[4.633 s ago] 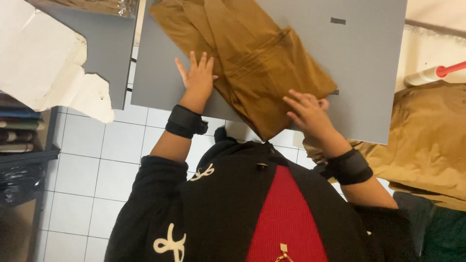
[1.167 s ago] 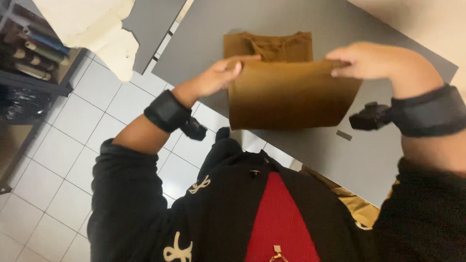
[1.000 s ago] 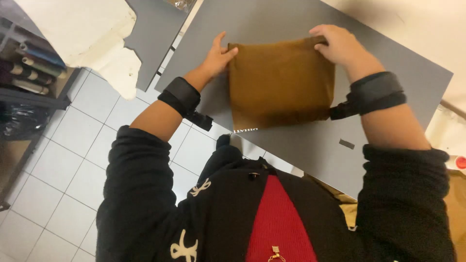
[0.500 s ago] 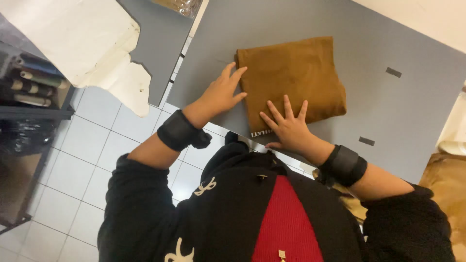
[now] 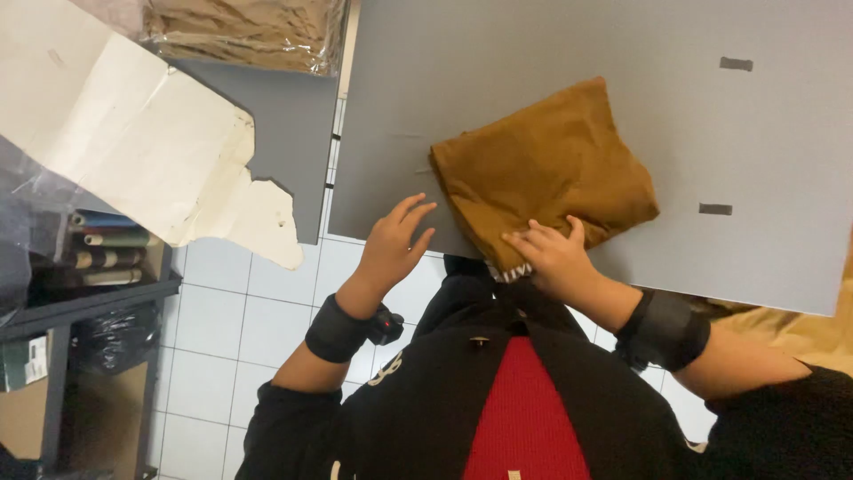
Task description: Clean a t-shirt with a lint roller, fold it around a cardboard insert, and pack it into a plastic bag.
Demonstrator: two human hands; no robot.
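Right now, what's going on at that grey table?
A person stands at the grey table with a folded brown garment lying on it. The right hand grips the garment's near corner at the table edge, where a striped trim shows. The left hand rests open at the table's near edge beside the garment, not touching it. A bagged stack of similar brown cloth and a torn sheet of white card lie off to the left.

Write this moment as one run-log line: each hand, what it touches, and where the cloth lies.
left hand: open, at table edge beside cloth | right hand: lifting near edge of folded brown cloth | cloth: on grey table
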